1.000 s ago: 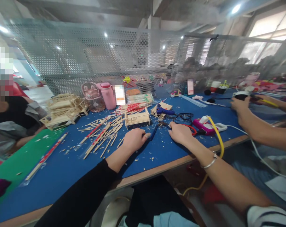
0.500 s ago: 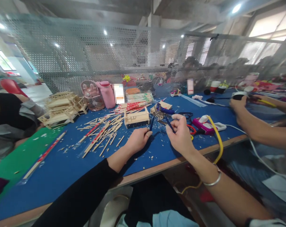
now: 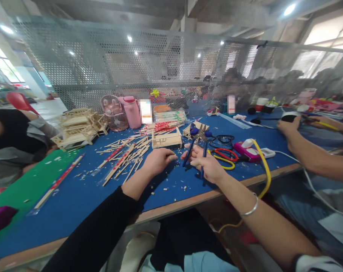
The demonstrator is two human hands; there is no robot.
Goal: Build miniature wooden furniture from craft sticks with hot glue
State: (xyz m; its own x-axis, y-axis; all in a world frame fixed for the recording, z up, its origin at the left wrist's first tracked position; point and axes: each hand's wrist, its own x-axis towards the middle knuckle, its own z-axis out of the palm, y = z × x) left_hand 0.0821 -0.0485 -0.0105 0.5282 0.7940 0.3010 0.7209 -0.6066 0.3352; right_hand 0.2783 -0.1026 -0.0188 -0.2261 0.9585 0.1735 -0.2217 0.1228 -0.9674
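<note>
My right hand [image 3: 208, 164] holds blue-handled pliers [image 3: 201, 133] with their jaws pointing away from me and the two handles spread apart. Left of the pliers, my left hand [image 3: 157, 162] is closed in a pinch, low over the blue table. Whatever may be between its fingertips is too small to name. Just beyond that hand stands a small wooden model piece [image 3: 167, 139] with railings. Loose wooden sticks [image 3: 126, 160] lie in a heap to its left, and tiny wood offcuts [image 3: 165, 189] are scattered nearer the table edge.
At the back left are a stacked wooden model [image 3: 79, 126] and a pink bottle [image 3: 132, 113]. Red-and-yellow-handled pliers [image 3: 225, 155] and a purple power strip [image 3: 245, 151] with a yellow cable lie to the right. A co-worker's hand [image 3: 289, 124] works at far right; another person sits left.
My left hand has let go of one plier handle and drawn slightly left, fingers pinched. The pliers now rest in my right hand alone, turned with jaws up. The view shifted slightly.
</note>
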